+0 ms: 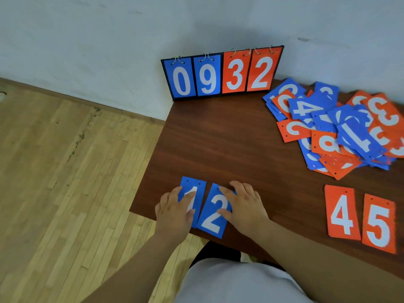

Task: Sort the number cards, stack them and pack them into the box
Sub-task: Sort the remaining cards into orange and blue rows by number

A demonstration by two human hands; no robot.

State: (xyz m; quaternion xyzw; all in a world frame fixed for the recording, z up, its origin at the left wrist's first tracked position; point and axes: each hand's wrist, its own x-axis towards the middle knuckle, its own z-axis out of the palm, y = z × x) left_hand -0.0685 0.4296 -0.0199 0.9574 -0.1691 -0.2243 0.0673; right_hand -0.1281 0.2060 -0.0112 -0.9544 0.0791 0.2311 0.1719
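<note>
Both hands lie flat and open on the table (229, 138), grasping nothing: the left hand (175, 209) presses its fingers on the blue 1 card (189, 186), and the right hand (242, 206) rests on the right edge of the blue 2 card (213, 217). The two cards sit side by side, just touching or slightly overlapping, at the near left corner of the table, directly beneath the hands.

Well to the right of the right hand lie the orange 4 card (342, 213) and orange 5 card (379, 224), also side by side. Beyond them, far forward and right of the hands, the unsorted pile of cards (341, 130) is a loose, overlapping heap of blue and orange. Straight ahead of the hands, against the wall, stands a flip scoreboard (223, 73) showing 0, 9, 3, 2 on ring binders. No box is in view.

The cards look thin, light and fairly stiff, with a smooth face and two punched holes near the top edge. Lying flat on a smooth table, they probably resist a direct pinch; sliding one with flat fingertips to the table edge, or lifting a corner with a fingernail, seems the easier way in. Once lifted, a hold along the long edges should keep a stack square. Their slick faces may let a stack slip apart, so light squeezing pressure seems wise.
</note>
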